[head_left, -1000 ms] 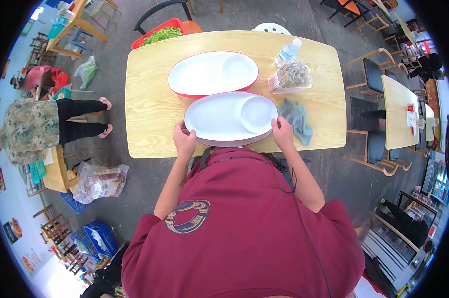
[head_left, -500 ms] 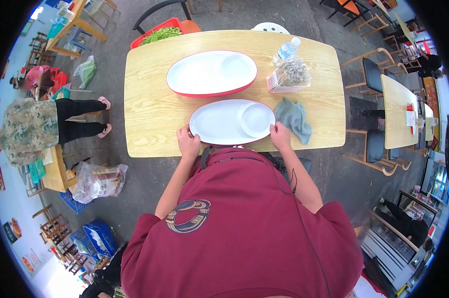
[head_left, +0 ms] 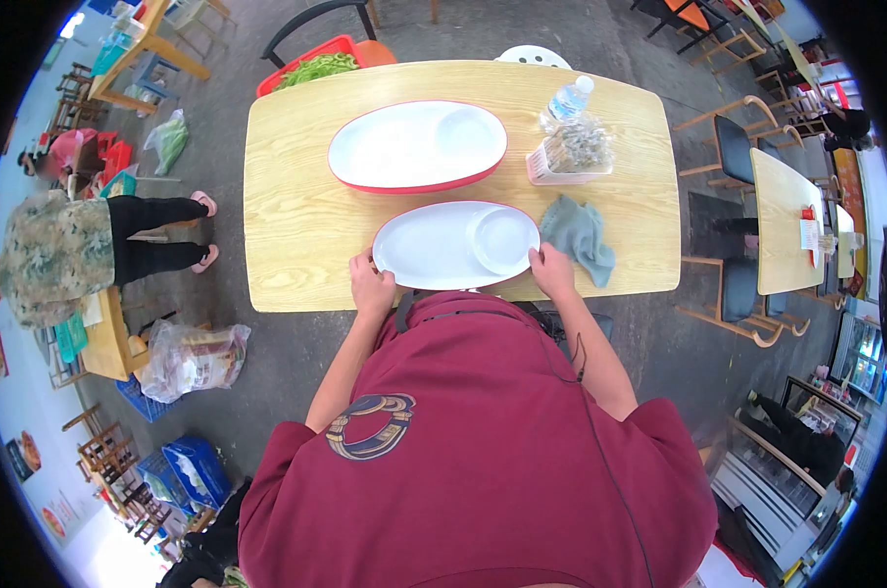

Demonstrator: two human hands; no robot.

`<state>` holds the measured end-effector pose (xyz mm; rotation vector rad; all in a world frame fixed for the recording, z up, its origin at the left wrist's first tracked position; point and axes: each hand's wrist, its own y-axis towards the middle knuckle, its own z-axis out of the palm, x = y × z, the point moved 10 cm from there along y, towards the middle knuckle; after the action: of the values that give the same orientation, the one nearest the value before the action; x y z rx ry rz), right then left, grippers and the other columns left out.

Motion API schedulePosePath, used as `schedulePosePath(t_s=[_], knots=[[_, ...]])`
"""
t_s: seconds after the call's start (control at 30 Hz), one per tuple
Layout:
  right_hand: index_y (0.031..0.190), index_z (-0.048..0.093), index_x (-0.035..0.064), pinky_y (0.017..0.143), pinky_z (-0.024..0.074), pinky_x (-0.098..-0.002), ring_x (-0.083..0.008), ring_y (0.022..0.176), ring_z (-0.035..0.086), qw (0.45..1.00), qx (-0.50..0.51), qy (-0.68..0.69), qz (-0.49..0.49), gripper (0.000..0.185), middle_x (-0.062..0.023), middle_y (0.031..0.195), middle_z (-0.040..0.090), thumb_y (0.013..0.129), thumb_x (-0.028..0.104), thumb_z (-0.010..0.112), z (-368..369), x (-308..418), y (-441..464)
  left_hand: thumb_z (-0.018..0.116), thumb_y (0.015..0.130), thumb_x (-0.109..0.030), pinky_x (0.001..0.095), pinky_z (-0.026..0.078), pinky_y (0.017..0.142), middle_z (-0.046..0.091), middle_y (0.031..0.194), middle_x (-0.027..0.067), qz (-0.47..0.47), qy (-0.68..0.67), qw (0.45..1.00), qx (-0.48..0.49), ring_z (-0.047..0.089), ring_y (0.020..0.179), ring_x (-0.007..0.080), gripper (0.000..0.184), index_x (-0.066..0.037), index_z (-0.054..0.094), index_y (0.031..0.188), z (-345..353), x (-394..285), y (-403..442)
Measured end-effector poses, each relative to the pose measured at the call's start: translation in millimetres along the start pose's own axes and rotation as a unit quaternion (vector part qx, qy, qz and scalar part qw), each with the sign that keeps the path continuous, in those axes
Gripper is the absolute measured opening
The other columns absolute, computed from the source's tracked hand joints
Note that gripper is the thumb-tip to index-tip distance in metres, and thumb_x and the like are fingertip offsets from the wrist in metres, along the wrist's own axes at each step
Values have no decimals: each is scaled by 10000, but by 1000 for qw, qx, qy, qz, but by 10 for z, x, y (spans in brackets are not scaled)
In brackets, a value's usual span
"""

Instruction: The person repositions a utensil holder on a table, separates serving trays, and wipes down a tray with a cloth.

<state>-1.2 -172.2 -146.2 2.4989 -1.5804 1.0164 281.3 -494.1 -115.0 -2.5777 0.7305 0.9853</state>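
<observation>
A white oval plate with a red rim (head_left: 429,242) and a round compartment at its right end lies at the near edge of the wooden table (head_left: 296,225). My left hand (head_left: 371,284) grips its left end, and my right hand (head_left: 552,269) grips its right end. Beyond it, apart from it, sits a similar white oval plate, or a stack of them, with a red side (head_left: 394,145). A grey-green cloth (head_left: 581,240) lies just right of the near plate.
A basket of wrapped sticks (head_left: 571,162) and a plastic bottle (head_left: 568,101) stand at the table's back right. Past the far edge is a red basket of green vegetables (head_left: 316,69). A person in a camouflage top (head_left: 56,250) stands at the left.
The near plate has come down toward me, away from the far plate, and now sits lower, with both hands still on it. A gap shows between the two plates.
</observation>
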Motion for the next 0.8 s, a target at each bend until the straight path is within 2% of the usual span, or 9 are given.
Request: schedulePosePath(t_s=[0.1,0.2,0.3,0.4,0.53,0.63,0.67,0.77,0.8], knots=[[893,664,-4,770,508,-565,-497,865,662,1000,0,1,-20,371,-277,875,694,991,343,579,-15,-51,-43,652,805,-18,426,543,897,578,1213,218,-1,0,1000,6,629,1040,358,500,26,584,1299,32,39,-3],[834,694,-13,699,540,-519,-411,787,703,997,42,60,-4,373,-238,776,702,973,312,579,0,-248,-130,662,827,-46,450,530,932,582,1219,220,-22,-17,999,22,623,1082,378,488,19,577,1303,31,32,-14],[751,687,-27,524,505,-430,-322,545,656,959,205,137,138,425,-167,672,676,946,343,613,158,-576,-488,661,837,-59,459,524,952,583,1228,221,-19,-16,999,25,622,1101,387,495,15,570,1318,45,49,-11],[711,664,-21,456,477,-358,-230,458,601,897,347,87,259,461,-109,631,640,933,384,655,133,-634,-958,653,838,-57,458,521,963,581,1247,224,-23,-24,999,28,627,1100,382,511,16,562,1335,34,22,-18],[636,613,-14,443,453,-368,-223,456,563,885,363,34,290,633,-103,585,584,920,548,680,281,-841,-1108,649,837,-51,459,524,965,576,1272,226,-37,-26,998,39,638,1094,372,515,29,553,1337,55,28,-10],[961,754,-50,545,527,-399,-254,630,654,883,348,33,313,663,-156,828,700,887,603,664,475,-920,-1092,650,838,-46,452,527,955,575,1277,228,-21,-17,999,37,644,1084,365,514,44,547,1333,54,3,0],[1160,738,-35,642,563,-434,-263,821,711,851,404,-17,336,748,-215,1041,730,871,649,653,555,-987,-1139,652,839,-46,449,528,953,575,1276,229,-23,-20,999,39,645,1083,365,515,46,544,1334,52,8,-7],[1339,671,23,864,568,-450,-288,1087,695,761,433,137,463,698,-233,1284,688,934,588,603,1002,-1178,-1377,658,842,-47,443,528,950,574,1272,231,-26,-27,998,47,645,1080,365,517,50,538,1335,50,-37,-15],[1386,637,41,933,538,-443,-291,1159,661,781,429,155,427,677,-218,1357,649,955,561,586,1136,-1214,-1292,660,843,-49,443,528,952,574,1271,232,-26,-26,998,49,644,1080,366,517,49,537,1335,48,-39,-20]])
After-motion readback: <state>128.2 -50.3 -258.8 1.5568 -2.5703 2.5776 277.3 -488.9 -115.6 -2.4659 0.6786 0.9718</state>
